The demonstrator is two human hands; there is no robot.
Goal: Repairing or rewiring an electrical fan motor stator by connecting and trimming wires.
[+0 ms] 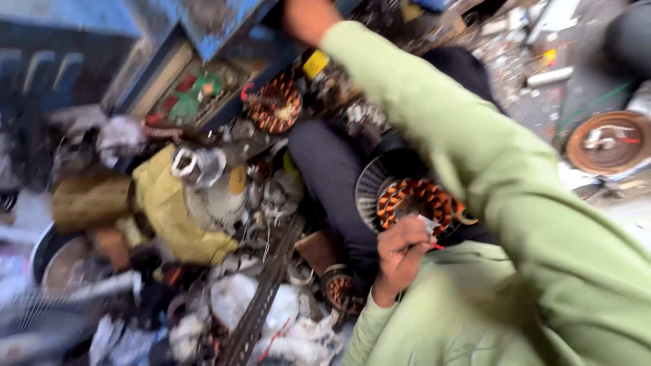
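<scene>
My left hand [400, 254] is curled by my lap, its fingers pinched on a small white piece [428, 226] with a red tip. It sits against a round motor stator [413, 200] with orange copper windings in a black ribbed housing. My right arm, in a light green sleeve, stretches up and away. My right hand [305, 17] is at the top edge, close to a blue metal frame [224, 34]. It is blurred and partly cut off, so its grip is unclear.
A heap of scrap fills the left: another copper-wound stator [274, 105], a yellow cloth [166, 203], a perforated metal strip [264, 291], white plastic bits and wires. A rusty round disc [609, 141] lies on the ground at right.
</scene>
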